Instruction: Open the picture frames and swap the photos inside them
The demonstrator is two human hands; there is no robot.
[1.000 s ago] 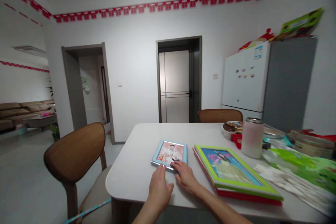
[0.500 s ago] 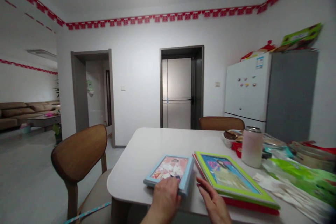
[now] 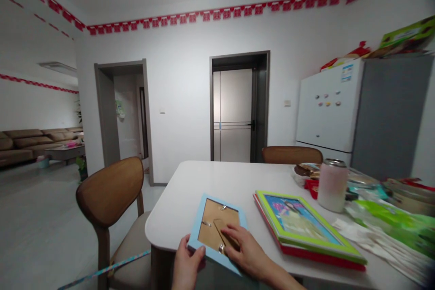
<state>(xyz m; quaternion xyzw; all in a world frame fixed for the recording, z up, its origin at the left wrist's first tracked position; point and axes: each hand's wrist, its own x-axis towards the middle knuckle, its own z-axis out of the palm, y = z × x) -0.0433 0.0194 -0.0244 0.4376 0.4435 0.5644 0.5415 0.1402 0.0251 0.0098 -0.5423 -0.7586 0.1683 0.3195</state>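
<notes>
A light blue picture frame (image 3: 197,224) is back side up over the near part of the table, its brown backing board (image 3: 210,210) showing metal clips and a stand leg. My left hand (image 3: 187,258) grips its lower left corner, thumb on top and fingers around the edge. Across the backing lies my right hand (image 3: 243,249), fingers stretched out and touching the board beside the stand leg; its palm covers part of the frame's right edge. To the right, a green picture frame (image 3: 326,240), picture side up, rests on a red one (image 3: 306,257).
The white table (image 3: 220,174) also carries a pink bottle (image 3: 333,186), white gloves (image 3: 377,244), a green plastic package (image 3: 394,217) and bags at the right. One wooden chair (image 3: 112,190) stands at the left, another (image 3: 292,155) behind the table. A fridge (image 3: 326,113) is at the back right.
The blue frame has been turned from picture side up to back side up. My left hand has shifted to its lower left corner, and my right hand has come onto its backing.
</notes>
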